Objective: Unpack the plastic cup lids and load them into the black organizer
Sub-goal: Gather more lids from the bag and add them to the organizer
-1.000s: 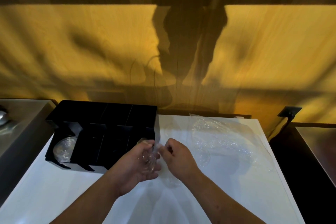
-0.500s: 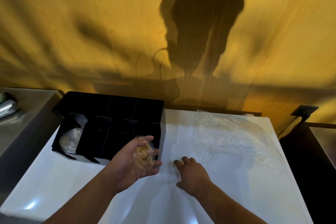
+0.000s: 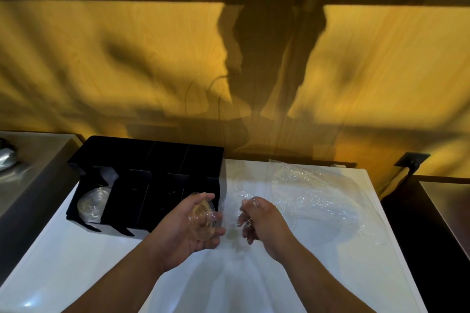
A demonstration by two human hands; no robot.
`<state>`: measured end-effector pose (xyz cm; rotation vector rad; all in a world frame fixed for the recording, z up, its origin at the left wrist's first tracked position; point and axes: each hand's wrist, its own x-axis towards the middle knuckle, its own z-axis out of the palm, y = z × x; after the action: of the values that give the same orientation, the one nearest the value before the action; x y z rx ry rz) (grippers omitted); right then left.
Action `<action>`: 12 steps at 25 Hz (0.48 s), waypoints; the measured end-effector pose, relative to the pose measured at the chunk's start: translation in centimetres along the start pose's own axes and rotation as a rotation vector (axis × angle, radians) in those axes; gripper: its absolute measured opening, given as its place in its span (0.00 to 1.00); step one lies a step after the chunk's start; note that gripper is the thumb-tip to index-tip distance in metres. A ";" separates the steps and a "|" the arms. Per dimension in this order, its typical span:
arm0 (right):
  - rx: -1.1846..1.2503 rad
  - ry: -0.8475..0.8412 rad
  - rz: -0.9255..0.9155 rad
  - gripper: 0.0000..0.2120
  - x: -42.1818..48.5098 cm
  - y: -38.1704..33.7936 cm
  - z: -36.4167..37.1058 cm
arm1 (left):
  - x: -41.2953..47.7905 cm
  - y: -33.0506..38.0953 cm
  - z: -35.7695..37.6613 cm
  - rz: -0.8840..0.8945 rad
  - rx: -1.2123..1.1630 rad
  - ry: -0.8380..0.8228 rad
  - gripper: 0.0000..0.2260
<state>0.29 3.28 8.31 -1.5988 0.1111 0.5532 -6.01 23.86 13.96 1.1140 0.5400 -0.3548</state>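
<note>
Loading is partial: lids [image 3: 92, 202] sit only in the left slot of the organizer [image 3: 152, 157]. Left hand [image 3: 188, 231] curls round a stack [image 3: 203, 221] beside its right end; right hand [image 3: 264, 221] has curled fingers, contents unclear. Wrap [image 3: 318, 198] lies right.

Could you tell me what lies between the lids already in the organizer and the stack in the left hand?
Head view: the middle compartments and dividers of the black organizer separate the loaded lids from the stack in the left hand.

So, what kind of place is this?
Probably a cafe or drinks bar: a black organizer on a white counter, clear cup lids in the left hand, and a steel counter alongside.
</note>
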 end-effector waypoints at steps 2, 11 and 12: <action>0.029 -0.058 -0.022 0.14 -0.8 -1.8 0.3 | 0.1 0.1 0.4 0.017 -0.006 0.017 0.23; 0.035 -0.076 -0.110 0.10 -2.7 -2.6 0.5 | -0.3 0.1 1.2 -0.041 0.000 -0.044 0.24; -0.028 -0.080 -0.136 0.11 -2.7 -2.6 0.9 | -0.2 -0.1 1.4 -0.066 0.020 -0.088 0.25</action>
<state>-1.34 3.78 11.83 -1.5961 -0.0651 0.5143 -5.90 22.54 14.48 1.0961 0.4973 -0.4656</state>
